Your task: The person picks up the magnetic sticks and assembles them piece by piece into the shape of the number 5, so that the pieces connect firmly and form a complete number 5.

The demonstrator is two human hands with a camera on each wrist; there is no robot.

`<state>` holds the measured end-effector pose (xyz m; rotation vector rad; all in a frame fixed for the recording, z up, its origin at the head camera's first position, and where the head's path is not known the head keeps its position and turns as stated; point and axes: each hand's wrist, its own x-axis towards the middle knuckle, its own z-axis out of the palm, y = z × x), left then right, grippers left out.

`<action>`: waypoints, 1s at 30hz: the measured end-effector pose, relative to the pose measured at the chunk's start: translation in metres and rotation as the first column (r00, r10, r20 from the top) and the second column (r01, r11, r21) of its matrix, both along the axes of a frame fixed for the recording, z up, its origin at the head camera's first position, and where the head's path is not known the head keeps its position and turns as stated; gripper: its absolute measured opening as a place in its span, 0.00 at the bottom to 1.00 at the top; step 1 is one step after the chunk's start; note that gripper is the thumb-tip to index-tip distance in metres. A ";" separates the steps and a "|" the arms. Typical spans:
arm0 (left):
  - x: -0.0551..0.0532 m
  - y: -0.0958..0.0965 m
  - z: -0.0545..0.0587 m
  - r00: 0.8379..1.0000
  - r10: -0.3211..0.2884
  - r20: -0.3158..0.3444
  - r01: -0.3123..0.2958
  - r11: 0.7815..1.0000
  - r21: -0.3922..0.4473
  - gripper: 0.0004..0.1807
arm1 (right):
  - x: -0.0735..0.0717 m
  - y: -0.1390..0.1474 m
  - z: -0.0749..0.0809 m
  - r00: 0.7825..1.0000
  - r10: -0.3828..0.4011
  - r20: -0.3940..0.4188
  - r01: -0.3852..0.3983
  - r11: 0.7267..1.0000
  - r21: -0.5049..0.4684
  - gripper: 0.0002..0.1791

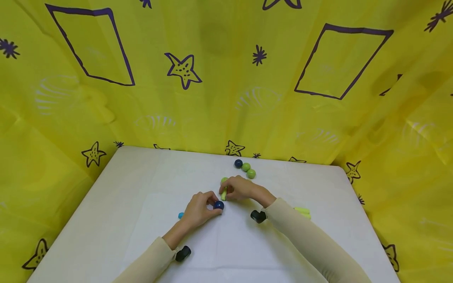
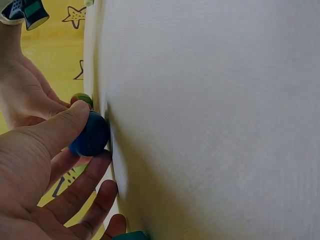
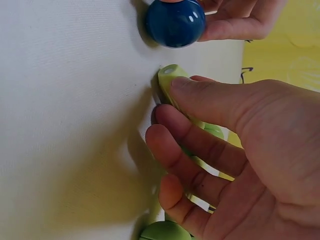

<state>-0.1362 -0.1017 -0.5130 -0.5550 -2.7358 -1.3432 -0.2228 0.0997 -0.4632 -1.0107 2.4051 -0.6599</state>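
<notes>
My left hand [image 1: 199, 211] pinches a glossy dark blue ball [image 1: 218, 205] between thumb and fingers, at the surface of the white table. In the left wrist view the thumb lies on top of that ball [image 2: 94, 136]. Just beyond and to the right, my right hand [image 1: 241, 188] pinches a short yellow-green stick [image 1: 224, 195]. The right wrist view shows a small hole in the near end of this stick [image 3: 169, 75], which points toward the blue ball. A green ball [image 1: 224, 180] sits at the stick's far end, partly behind the fingers.
Farther back, another dark blue ball [image 1: 238, 163] and two green balls [image 1: 246, 167] stand in a slanting row. Yellow-green sticks [image 1: 302, 211] lie behind the right forearm. A bright blue piece [image 1: 181, 215] shows beside the left hand. A yellow patterned curtain [image 1: 212, 98] encloses the table.
</notes>
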 end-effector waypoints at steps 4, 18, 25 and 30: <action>0.001 0.001 0.001 1.000 0.005 0.001 -0.005 1.000 -0.011 0.13 | 0.000 0.001 0.002 1.000 -0.009 0.005 0.009 1.000 0.001 0.09; 0.002 0.003 0.002 1.000 0.027 0.012 -0.027 0.999 -0.025 0.13 | -0.008 0.005 0.003 0.994 -0.039 0.103 0.042 0.999 -0.024 0.10; 0.003 0.005 0.002 0.999 0.034 0.008 -0.034 0.999 -0.037 0.14 | -0.012 0.007 0.002 0.994 -0.036 0.101 0.040 0.999 -0.035 0.11; 0.002 0.007 0.002 0.998 0.058 0.010 -0.057 0.998 -0.034 0.13 | -0.013 0.007 0.000 0.994 -0.038 0.099 0.043 0.998 -0.046 0.11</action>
